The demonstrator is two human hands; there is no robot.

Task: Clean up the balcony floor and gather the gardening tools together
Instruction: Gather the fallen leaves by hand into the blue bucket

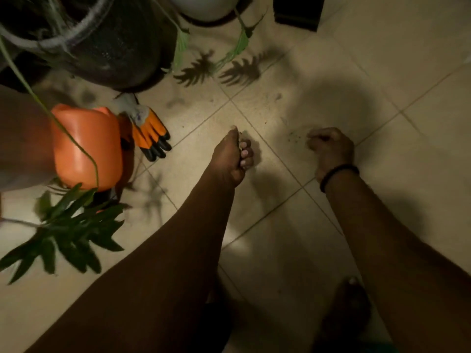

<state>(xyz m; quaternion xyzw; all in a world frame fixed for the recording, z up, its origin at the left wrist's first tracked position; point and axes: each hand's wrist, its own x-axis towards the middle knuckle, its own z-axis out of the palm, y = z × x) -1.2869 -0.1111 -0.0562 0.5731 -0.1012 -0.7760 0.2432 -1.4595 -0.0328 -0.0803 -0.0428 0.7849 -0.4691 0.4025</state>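
Soil crumbs (297,136) lie scattered on the beige tiled floor (280,212). My left hand (234,156) hovers low over the tiles with its fingers curled inward, cupping a few small bits of debris against the thumb. My right hand (331,146), with a black band on the wrist, is bunched into a fist just right of the crumbs; what its fingertips hold is hidden. A pair of orange, grey and black gardening gloves (150,131) lies on the floor to the left, beside an orange plastic container (86,146).
A large dark mesh pot (107,44) stands at the back left, a white pot (206,6) and a black box (298,11) at the back. Green leaves (66,233) hang low at the left. My bare foot (349,309) is at the bottom right.
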